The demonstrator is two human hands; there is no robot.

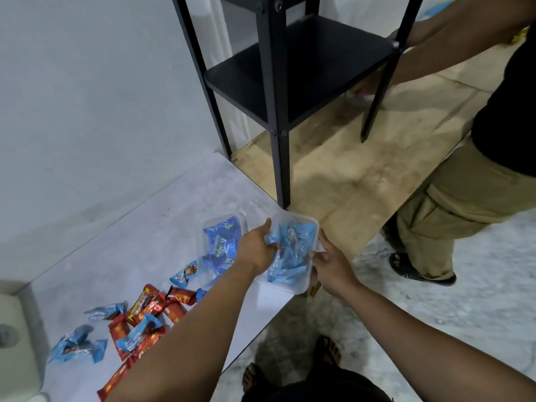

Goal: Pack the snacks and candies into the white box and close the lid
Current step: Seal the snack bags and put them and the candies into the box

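White plastic box (301, 285), shallow, rounded at the corners, translucent in the walls, sitting at the near right corner of the bench (150, 245). Packed already with small blue-wrapped candies (290, 256). Just left of it and touching, a clear lid (223, 224) lying flat, with blue wrappers showing through or on it; cannot tell which.

Left hand (256, 250) reaching in over the box's left wall, fingers curled down among the blue candies, seemingly pinching one or more, though the grip itself is hidden. Right hand (330, 265) clasping the box's right rim, thumb on the edge, steadying it.

Scattered on the pale bench top to the lower left: red snack bars (177, 297) in a loose heap, more blue candy packets (136, 335) mixed among them, one blue-and-brown packet (182, 275) lying apart, nearer the lid. Partly covered by the left forearm, the nearest red bars.

Beyond the box, a plywood board (362, 175) carrying a black metal shelf stand (278, 82), one leg planted just behind the box. At right, another person (464, 198) in khaki trousers and a dark top, sandal on the speckled floor (478, 300), arms reaching to the stand.
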